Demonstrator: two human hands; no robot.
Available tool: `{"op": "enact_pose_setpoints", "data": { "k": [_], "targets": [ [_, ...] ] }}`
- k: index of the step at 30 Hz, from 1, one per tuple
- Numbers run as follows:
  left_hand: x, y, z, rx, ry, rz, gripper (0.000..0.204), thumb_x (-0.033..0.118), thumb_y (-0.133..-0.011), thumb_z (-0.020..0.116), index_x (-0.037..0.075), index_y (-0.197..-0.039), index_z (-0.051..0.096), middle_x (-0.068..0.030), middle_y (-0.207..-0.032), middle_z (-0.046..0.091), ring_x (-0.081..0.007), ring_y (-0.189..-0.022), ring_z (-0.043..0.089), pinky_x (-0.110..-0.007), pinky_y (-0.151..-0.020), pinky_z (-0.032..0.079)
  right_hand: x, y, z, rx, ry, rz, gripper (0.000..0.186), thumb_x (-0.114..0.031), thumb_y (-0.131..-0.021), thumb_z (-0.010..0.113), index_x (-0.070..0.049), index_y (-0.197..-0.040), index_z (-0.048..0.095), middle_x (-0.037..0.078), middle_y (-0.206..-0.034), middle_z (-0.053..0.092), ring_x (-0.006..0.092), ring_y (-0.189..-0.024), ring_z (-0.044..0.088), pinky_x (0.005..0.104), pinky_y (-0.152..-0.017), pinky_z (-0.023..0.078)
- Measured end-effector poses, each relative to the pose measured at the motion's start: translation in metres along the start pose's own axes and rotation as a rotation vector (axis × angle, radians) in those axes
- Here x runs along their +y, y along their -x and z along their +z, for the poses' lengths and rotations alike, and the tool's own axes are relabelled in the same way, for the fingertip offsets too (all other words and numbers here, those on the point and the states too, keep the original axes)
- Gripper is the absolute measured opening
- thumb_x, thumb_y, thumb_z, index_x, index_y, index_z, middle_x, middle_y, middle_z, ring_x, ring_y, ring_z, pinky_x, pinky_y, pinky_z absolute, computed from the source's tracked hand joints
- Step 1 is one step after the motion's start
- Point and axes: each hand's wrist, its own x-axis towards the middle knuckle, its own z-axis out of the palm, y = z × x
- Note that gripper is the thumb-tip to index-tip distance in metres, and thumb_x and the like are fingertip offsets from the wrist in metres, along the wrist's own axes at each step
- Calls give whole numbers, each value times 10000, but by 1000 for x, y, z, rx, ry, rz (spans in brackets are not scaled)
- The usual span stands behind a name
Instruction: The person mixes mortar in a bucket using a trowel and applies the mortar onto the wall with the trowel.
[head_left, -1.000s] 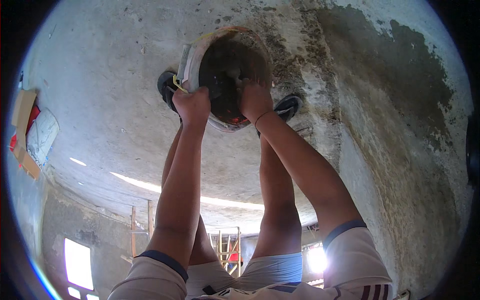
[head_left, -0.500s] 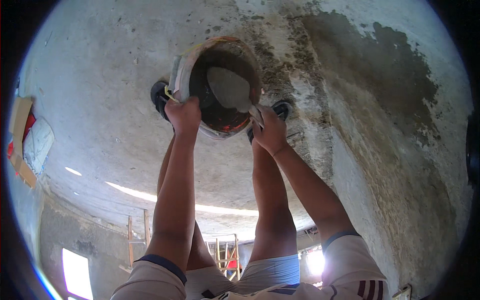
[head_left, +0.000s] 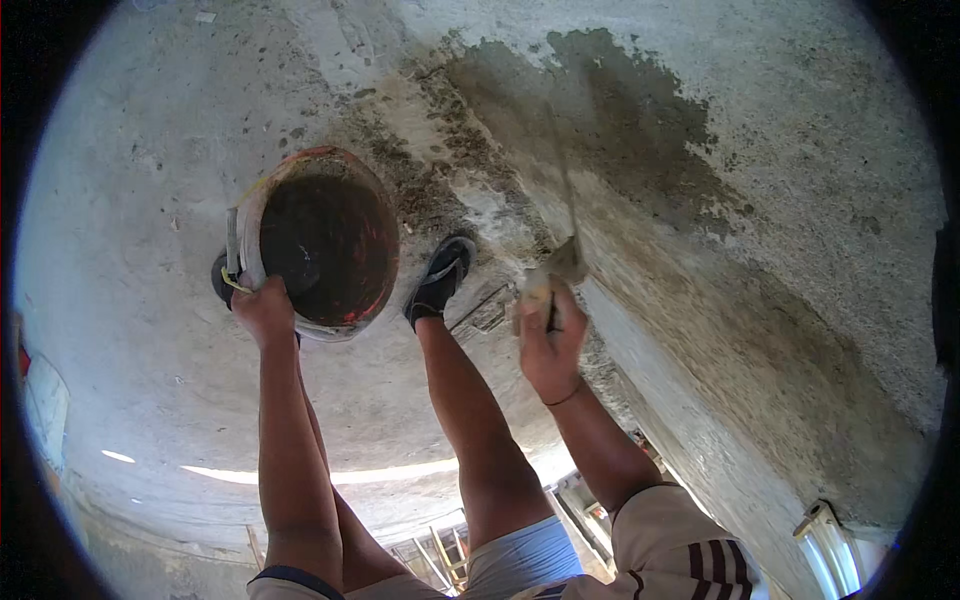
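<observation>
My left hand (head_left: 266, 310) is closed on the near-left rim of a mortar-smeared bucket (head_left: 378, 235), its mouth facing up toward me. The inside is dark, with reddish-orange patches along the wall; how much it holds is hard to tell. Over on the right, my right hand (head_left: 552, 350) grips the handle of a trowel (head_left: 567, 262). Its blade shows almost edge-on as a thin, slightly blurred line, close to the rough wall (head_left: 690, 270). Whether the blade touches the wall cannot be made out.
A dark damp patch (head_left: 630, 110) spreads over the wall. Wet splatter (head_left: 425, 185) lies on the concrete floor (head_left: 140, 270) along its foot. My sandalled foot (head_left: 445, 270) stands between bucket and wall. A light fixture (head_left: 828, 545) appears at lower right, wooden poles (head_left: 440, 560) at the bottom.
My right hand has lifted the trowel out of the bucket and carried it right, beside the wall. The view has swung right, so the bucket now sits further left and lower.
</observation>
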Motion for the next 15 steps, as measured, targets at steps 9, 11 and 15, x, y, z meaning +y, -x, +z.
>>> {"op": "enact_pose_setpoints", "data": {
  "k": [9,11,15],
  "targets": [
    [-5,-2,1,-10,-51,10,206,98,-628,556,-68,-747,530,-92,-649,537,-226,-597,510,-360,-592,414,-49,-32,-20,-80,-228,139,309,-272,-915,507,19,-1022,508,19,-661,495,78,-530,445,240,-464,394],
    [-9,-3,2,-10,-40,57,213,103,-629,555,-71,-750,532,-97,-646,534,-231,-594,510,-360,-591,413,-51,-37,-22,-21,-295,153,281,-273,-920,501,-2,-992,515,20,-667,483,85,-527,451,243,-454,395],
    [-16,-7,0,-51,-52,41,212,105,-630,544,-75,-742,533,-98,-625,520,-224,-577,485,-362,-576,403,-47,-38,-34,-55,-280,179,425,-306,-924,487,57,-1145,491,61,-715,512,114,-520,461,257,-460,396]
  ]
}}
